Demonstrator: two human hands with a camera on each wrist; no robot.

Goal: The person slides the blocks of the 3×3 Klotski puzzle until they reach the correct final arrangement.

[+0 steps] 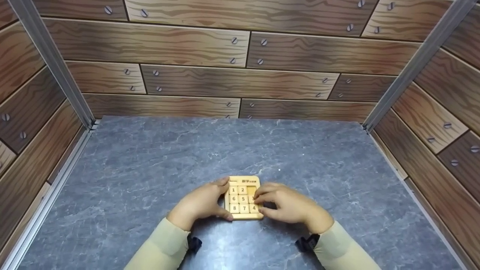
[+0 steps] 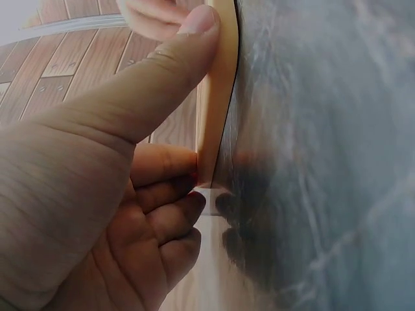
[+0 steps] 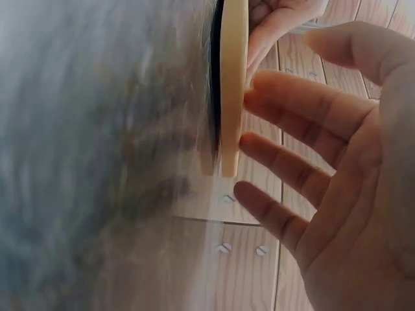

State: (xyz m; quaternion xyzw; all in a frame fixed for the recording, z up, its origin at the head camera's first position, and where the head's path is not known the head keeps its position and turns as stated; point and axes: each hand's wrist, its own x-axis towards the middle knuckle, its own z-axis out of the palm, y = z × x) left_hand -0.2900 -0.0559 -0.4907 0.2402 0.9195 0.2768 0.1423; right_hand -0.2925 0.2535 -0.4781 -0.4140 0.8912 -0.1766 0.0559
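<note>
A pale wooden number slide puzzle (image 1: 244, 216) lies flat on the table near its front. Its tiles read 1, 2 in the top row, 6, 5, 3 in the middle and 8, 7, 4 at the bottom; the top right slot is vacant. My left hand (image 1: 198, 204) grips the puzzle's left side, thumb (image 2: 198, 26) at the near corner and fingers along the far part. Fingertips of my right hand (image 1: 292, 205) touch the 3 tile (image 1: 252, 198), partly covering it. In the right wrist view those fingers (image 3: 285, 165) are spread along the puzzle's edge (image 3: 233, 78).
The table (image 1: 168, 150) has a grey marbled top. Wood-patterned panels (image 1: 195, 80) stand behind it and at both sides, with metal posts (image 1: 56, 63) at the corners. A dark band (image 1: 307, 243) is worn on each wrist.
</note>
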